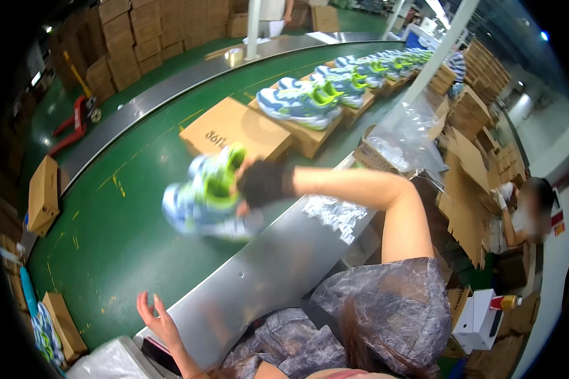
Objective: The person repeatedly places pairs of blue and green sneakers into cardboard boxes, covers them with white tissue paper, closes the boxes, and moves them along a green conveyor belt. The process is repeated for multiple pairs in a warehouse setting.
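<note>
Two shoes (199, 197), right hand (258, 184); open carton (371, 160) holds white packets (389, 152).

Green conveyor (117, 265) under a row of cardboard boxes (237, 129)

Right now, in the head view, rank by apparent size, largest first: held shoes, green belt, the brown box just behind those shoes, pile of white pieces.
1. Green belt
2. Held shoes and brown box: too alike to rank
3. Pile of white pieces
</note>
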{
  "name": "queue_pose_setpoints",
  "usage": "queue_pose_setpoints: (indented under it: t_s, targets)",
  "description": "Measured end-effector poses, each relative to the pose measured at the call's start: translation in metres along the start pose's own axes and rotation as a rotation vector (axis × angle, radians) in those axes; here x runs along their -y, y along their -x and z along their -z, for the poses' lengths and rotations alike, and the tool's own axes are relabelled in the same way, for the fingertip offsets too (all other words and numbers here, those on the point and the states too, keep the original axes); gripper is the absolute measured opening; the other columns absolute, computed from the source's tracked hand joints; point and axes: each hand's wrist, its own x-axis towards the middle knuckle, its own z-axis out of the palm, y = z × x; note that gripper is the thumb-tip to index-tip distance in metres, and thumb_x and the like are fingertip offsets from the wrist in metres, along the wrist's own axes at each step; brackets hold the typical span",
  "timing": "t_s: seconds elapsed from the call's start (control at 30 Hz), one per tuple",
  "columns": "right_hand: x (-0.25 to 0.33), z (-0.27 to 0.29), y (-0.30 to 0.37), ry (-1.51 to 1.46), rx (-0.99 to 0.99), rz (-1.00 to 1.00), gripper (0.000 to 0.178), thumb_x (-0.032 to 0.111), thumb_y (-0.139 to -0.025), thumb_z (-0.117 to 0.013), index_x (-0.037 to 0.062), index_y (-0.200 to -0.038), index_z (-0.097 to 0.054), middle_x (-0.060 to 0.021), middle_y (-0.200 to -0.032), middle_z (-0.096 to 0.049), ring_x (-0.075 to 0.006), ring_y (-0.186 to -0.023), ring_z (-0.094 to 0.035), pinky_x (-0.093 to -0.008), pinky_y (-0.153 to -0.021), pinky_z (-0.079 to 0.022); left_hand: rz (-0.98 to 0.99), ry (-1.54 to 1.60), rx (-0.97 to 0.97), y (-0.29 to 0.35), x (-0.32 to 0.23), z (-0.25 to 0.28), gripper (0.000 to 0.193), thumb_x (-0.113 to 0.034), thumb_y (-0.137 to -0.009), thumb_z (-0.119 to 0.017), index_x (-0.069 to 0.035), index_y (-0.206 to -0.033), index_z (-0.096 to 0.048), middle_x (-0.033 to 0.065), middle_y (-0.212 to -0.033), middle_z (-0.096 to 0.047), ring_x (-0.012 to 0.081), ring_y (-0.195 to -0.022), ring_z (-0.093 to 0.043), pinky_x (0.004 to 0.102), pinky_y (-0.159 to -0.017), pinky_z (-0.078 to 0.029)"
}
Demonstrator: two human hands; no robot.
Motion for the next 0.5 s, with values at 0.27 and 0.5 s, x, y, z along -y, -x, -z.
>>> queue_pose_setpoints:
  t_s: [0.27,0.5]
  targets:
    - [0.095,-0.133,0.025,0.142,-0.485,0.758,0.034,0.048,-0.048,-0.067,0.0171,-0.062,-0.062,-0.0048,-0.059,-0.056,-0.0227,-0.071,-0.056,-0.0415,-0.064,-0.036,-0.092,0.102,0.879,-0.036,-0.067,-0.154,0.042,-0.034,-0.088,-0.043,0.002,-0.105,-0.056,0.0126,-0.106,-0.058,0.0233,-0.097,-0.052,0.0305,-0.085,-0.038]
    - [-0.032,-0.1,-0.032,-0.116,-0.254,-0.003,0.027,0.016,-0.066,-0.061,0.0022,-0.089,-0.056,-0.0152,-0.08,-0.061,-0.0298,-0.075,-0.06,-0.0372,-0.062,-0.047,0.263,-0.179,1.236,-0.024,-0.035,-0.172,0.048,-0.045,-0.078,-0.055,0.001,-0.083,-0.067,0.0067,-0.067,-0.061,0.0118,-0.063,-0.052,0.0264,-0.059,-0.042]
